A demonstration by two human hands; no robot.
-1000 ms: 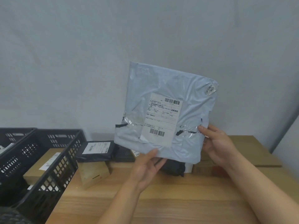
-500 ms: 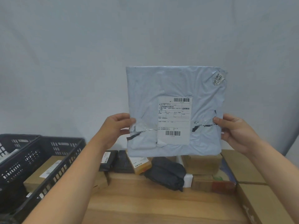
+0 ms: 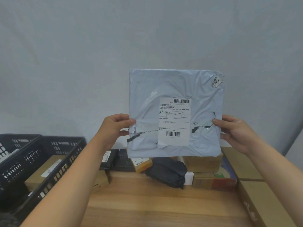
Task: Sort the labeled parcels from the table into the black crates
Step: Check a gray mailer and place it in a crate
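Backing wooden table, plain grey wall, pale parcel held aloft

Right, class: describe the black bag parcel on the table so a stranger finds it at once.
On the wooden table, look along the far edge, under the pale blue mailer held aloft. The black bag parcel lies there, mid-row. Unlike its boxy neighbours, it is soft, wrinkled and shows no label.

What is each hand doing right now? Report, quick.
Left hand: closed, pinching the left edge of the grey parcel.
Right hand: closed, pinching the same parcel's right edge.
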